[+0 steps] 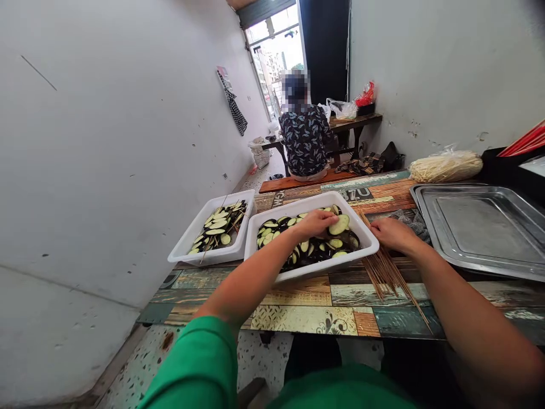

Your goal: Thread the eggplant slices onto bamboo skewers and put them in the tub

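Observation:
My left hand (315,223) reaches over the middle white tub (369,245) and pinches an eggplant slice (339,225), pale green with a dark rim. Below it, many more eggplant slices (293,258) lie wet in the tub. My right hand (392,234) is at the upper part of a loose pile of thin bamboo skewers (385,272) beside the tub's right end. Its fingers are closed on the skewers; how many they grip is hidden. To the left, another white tub (185,254) holds eggplant slices threaded on skewers (217,227).
Stacked metal trays (481,224) lie on the right, with a bag of pale enoki-like strands (447,166) behind them. Red sticks (525,139) stand in a black box. Beyond the patterned table (298,318), a person (304,139) sits on a bench, facing away.

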A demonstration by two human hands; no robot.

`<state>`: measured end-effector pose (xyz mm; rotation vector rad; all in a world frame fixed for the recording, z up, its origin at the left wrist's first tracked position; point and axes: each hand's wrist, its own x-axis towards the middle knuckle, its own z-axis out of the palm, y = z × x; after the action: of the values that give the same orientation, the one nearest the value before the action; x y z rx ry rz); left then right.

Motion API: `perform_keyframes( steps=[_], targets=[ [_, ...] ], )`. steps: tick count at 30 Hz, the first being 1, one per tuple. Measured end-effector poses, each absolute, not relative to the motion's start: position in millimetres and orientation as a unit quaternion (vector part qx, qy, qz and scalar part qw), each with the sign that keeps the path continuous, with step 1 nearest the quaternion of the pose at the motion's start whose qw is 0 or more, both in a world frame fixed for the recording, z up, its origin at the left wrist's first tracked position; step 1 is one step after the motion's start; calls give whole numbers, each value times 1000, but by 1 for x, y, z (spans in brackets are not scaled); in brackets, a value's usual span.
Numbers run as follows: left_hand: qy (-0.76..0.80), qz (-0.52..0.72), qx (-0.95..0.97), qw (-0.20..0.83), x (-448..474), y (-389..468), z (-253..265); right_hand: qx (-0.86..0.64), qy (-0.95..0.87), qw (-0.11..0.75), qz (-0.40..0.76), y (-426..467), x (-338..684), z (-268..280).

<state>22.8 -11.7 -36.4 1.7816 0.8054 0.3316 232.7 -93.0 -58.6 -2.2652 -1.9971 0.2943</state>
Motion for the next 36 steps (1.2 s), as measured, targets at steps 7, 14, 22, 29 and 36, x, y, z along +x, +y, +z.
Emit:
perform_keyframes(
  steps=[7, 14, 22, 29, 36],
  targets=[
    [373, 162, 501, 764, 4, 1, -26, -771, -623, 118, 60, -93, 233, -59],
    [361, 247, 386, 812, 4, 9, -23, -687, -535, 477, 119, -104, 222, -48],
    [401, 311, 312, 803, 10, 8, -19, -596, -648, 444, 165, -133, 187, -32],
    [413, 410, 276, 765, 11, 8, -14, -595, -687, 394, 139, -140, 187, -27],
    [426, 442, 280, 738, 11, 8, -11, -601, -696, 371, 126, -142, 186, -27]
  ],
)
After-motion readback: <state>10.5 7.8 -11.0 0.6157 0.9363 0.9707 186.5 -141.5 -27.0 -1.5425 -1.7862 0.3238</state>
